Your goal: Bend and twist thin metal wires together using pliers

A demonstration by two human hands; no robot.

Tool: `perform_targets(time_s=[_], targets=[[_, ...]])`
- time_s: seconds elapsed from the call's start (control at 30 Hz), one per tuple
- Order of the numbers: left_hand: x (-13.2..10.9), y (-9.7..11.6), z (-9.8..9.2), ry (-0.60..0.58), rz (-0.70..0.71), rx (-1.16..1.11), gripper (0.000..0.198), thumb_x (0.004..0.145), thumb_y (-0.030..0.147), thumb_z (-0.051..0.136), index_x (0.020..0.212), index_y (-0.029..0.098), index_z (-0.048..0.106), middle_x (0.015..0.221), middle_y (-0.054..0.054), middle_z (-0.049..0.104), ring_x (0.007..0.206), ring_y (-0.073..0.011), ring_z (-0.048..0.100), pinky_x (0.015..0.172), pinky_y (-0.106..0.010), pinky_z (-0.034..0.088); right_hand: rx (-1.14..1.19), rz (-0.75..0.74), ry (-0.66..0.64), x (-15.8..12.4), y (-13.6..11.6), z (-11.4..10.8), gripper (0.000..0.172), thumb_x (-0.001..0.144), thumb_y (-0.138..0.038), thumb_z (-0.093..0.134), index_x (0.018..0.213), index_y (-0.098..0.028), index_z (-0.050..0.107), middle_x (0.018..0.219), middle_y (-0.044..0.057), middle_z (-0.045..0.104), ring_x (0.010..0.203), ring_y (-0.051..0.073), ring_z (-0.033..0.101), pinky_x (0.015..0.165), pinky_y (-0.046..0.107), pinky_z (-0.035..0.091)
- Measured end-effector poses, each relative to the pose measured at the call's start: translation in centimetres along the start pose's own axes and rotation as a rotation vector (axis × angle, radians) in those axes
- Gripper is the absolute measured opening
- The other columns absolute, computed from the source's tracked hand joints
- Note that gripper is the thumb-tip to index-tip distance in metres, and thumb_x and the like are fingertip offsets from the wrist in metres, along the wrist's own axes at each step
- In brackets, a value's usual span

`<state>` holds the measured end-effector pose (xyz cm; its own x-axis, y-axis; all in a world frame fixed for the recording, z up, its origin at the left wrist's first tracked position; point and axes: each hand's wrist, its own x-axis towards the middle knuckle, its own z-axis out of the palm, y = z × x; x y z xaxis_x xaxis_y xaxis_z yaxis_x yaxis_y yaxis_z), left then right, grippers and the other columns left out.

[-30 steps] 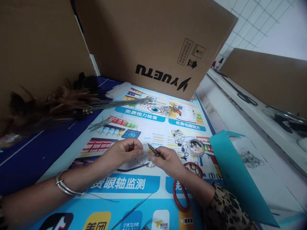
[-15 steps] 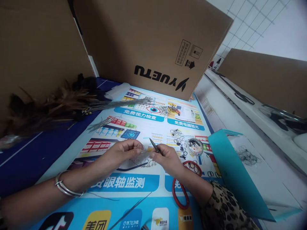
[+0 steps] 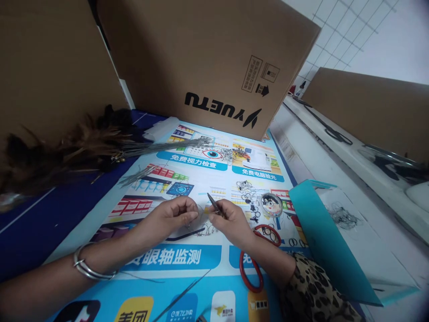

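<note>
My left hand, with bracelets at the wrist, pinches a thin wire between thumb and fingertips. The wire curves across the small gap to my right hand, whose fingers are closed. From that hand a dark pointed blade sticks out up and to the left. It lines up with the red-handled scissors, whose loops show on both sides of my right forearm; the palm hides their middle. Whether the right fingertips also grip the wire is hard to see. Below the hands lie a dark strip and fine wire bits.
A round tin stands right of my hands, beside small dark wire pieces. Wire bundles and brown feathers lie at left. A large cardboard box stands behind; an open teal box holds tangled wire.
The whole view has shifted slightly. My hands stay close together, and the wire between them now shows as a more upright curve. Both grips look the same.
</note>
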<state>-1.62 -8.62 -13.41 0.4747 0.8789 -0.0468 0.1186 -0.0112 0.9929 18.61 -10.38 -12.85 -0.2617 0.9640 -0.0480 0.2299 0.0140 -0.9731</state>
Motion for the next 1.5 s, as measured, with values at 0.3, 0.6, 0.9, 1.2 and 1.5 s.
perform_targets(time_s=[0.3,0.6,0.9,1.2,1.5], targets=[[0.0,-0.1,0.2,0.047,0.007,-0.035,0.018,0.082,0.034,0.058,0.078,0.017,0.053,0.072,0.002,0.052,0.067,-0.0134,0.048,0.061,-0.024,0.039,-0.07,0.027,-0.01,-0.1,-0.1,0.5,0.017,0.072,-0.025,0.062,0.087,-0.018,0.058,0.072,-0.004,0.053,0.063,0.01,0.048,0.057,0.02,0.039],[-0.1,0.5,0.3,0.098,-0.027,-0.062,0.021,0.08,0.035,0.06,0.075,0.017,0.051,0.066,0.004,0.048,0.062,-0.0116,0.044,0.057,-0.022,0.035,-0.196,-0.059,0.14,-0.1,0.1,0.3,0.015,0.075,-0.026,0.061,0.087,-0.018,0.058,0.079,0.0,0.056,0.071,0.014,0.051,0.063,0.024,0.042],[0.2,0.3,0.4,0.139,-0.013,-0.081,0.019,0.08,0.034,0.059,0.075,0.017,0.051,0.068,0.004,0.047,0.061,-0.0112,0.043,0.056,-0.022,0.034,-0.836,-0.708,0.153,-0.7,1.0,0.0,0.028,0.078,-0.015,0.055,0.106,-0.018,0.06,0.085,0.007,0.06,0.08,0.021,0.051,0.072,0.036,0.04],[-0.2,-0.5,0.6,0.056,0.027,0.04,0.018,0.085,0.035,0.055,0.08,0.017,0.052,0.07,0.003,0.047,0.064,-0.0119,0.042,0.058,-0.023,0.034,-0.44,-0.426,0.141,0.3,0.3,0.0,0.016,0.079,-0.029,0.064,0.09,-0.017,0.064,0.081,0.004,0.053,0.078,0.017,0.054,0.067,0.027,0.043],[-0.4,-0.2,0.9,0.056,0.036,0.048,0.017,0.087,0.034,0.054,0.084,0.017,0.054,0.08,-0.001,0.056,0.076,-0.016,0.051,0.067,-0.027,0.041,-0.405,-0.175,0.045,0.6,-0.1,0.4,0.026,0.071,-0.036,0.072,0.065,-0.017,0.055,0.067,-0.003,0.045,0.067,0.011,0.047,0.057,0.021,0.034]])
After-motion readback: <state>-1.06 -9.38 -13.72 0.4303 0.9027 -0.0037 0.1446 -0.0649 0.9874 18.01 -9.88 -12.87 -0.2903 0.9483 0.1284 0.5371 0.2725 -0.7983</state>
